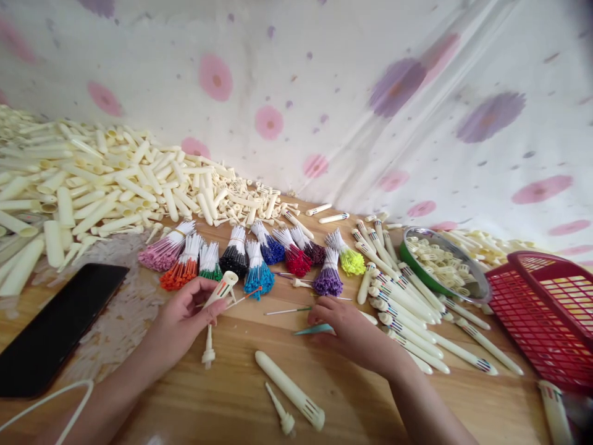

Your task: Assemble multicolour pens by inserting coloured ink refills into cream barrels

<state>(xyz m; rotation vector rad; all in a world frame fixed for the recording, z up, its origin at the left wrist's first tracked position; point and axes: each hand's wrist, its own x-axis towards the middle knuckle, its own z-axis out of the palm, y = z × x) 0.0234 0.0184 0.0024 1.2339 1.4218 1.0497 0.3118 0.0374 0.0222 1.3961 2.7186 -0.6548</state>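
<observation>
In the head view my left hand [189, 312] is closed around a short cream pen barrel part [225, 288] with coloured slots, its open end tilted up. A thin refill with an orange tip [245, 297] sticks out beside it, and a small cream stepped plug [208, 351] hangs below these fingers. My right hand [340, 327] is curled over a teal pointed tool [312, 330], whose tip points left. Its fingertips are at the purple refill bundle [328, 281]. A green-marked refill [287, 311] lies between the hands. Nearer me lie a cream pen barrel [290, 389] and another plug [280, 409].
More refill bundles, such as a blue one [253, 272], stand in a row behind. A cream barrel heap [115, 179] fills the left, beyond a black phone [60, 327]. Rightward are slotted pens [407, 309], a green-sided bowl [419, 272] and a red basket [542, 321].
</observation>
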